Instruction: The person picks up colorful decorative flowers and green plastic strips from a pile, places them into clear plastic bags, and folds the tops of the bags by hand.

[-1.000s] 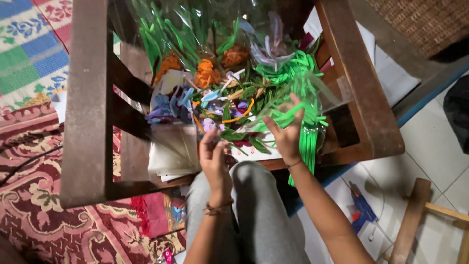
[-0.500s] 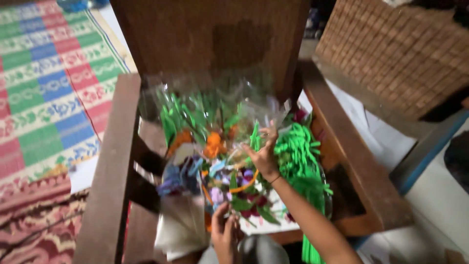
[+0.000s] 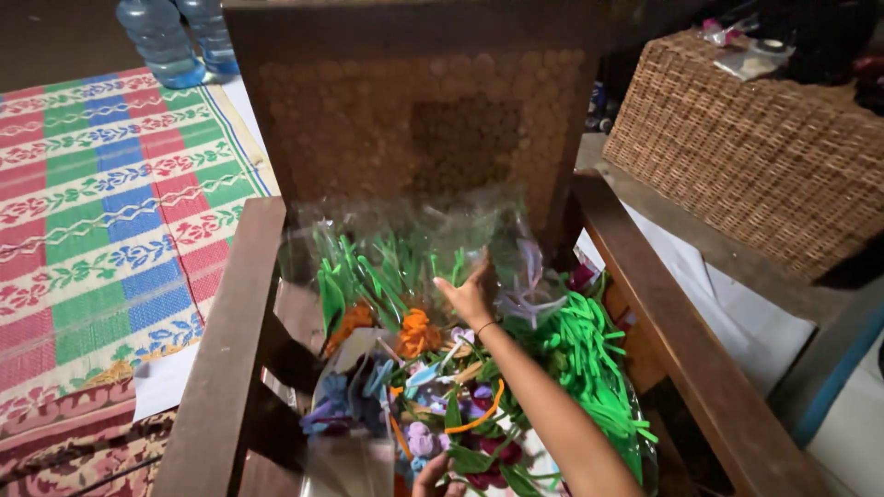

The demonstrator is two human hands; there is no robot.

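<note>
1. The right hand point(image 3: 470, 293) reaches into a clear bag point(image 3: 414, 235) of craft pieces on the chair point(image 3: 230, 350), fingers spread, touching the plastic.
2. The left hand point(image 3: 435, 477) shows only at the bottom edge (grip impossible to tell).
3. Green strips point(image 3: 580, 354), orange flowers point(image 3: 416, 333) and purple petals point(image 3: 419, 440) look light, soft and easily crushed.
4. The bag seems slippery; its bunched top edge is probably the best hold.
</note>
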